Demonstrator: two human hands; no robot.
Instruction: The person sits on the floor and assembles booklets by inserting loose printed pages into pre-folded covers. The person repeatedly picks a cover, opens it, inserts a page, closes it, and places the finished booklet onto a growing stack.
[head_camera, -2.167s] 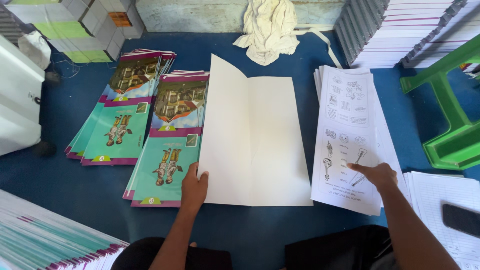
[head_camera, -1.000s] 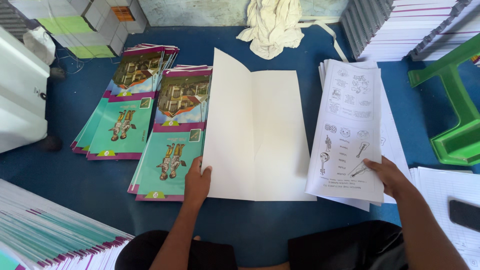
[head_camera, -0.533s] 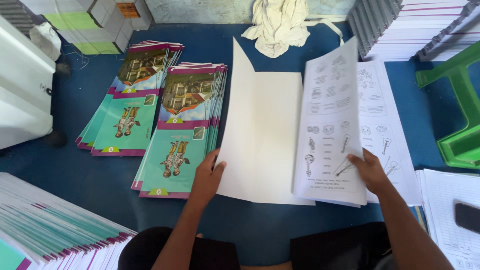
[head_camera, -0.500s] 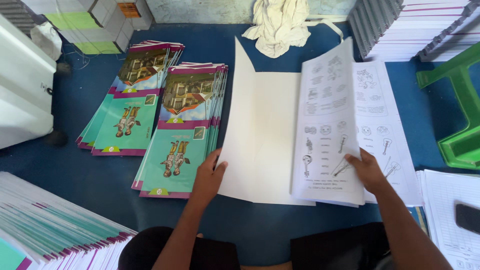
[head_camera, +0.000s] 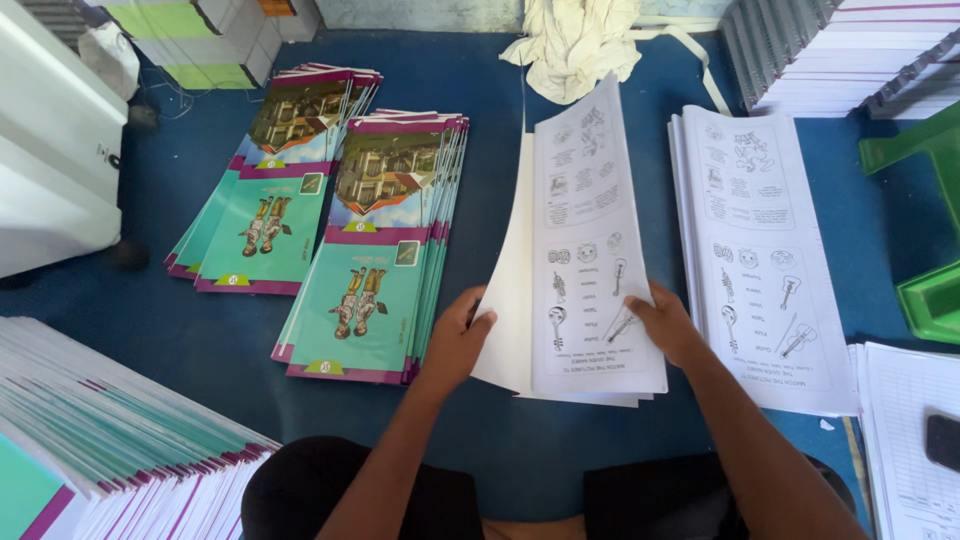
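A set of printed white pages (head_camera: 590, 250) with small line drawings lies on a blank white cover sheet (head_camera: 512, 300) on the blue floor. My right hand (head_camera: 665, 325) presses flat on the printed pages' lower right corner. My left hand (head_camera: 458, 340) grips the cover sheet's left edge, which is lifted and folding up toward the pages. To the right lies a stack of the same printed pages (head_camera: 760, 260).
Two fanned piles of teal and purple book covers (head_camera: 375, 250) lie to the left, another pile (head_camera: 110, 440) at the lower left. A white cloth (head_camera: 575, 40), stacked paper (head_camera: 850, 50), a green plastic stool (head_camera: 925, 230) and a white machine (head_camera: 50, 170) ring the floor.
My right hand carried a set of printed pages from the right stack onto the white cover sheet. The cover's left half has come up under my left hand.
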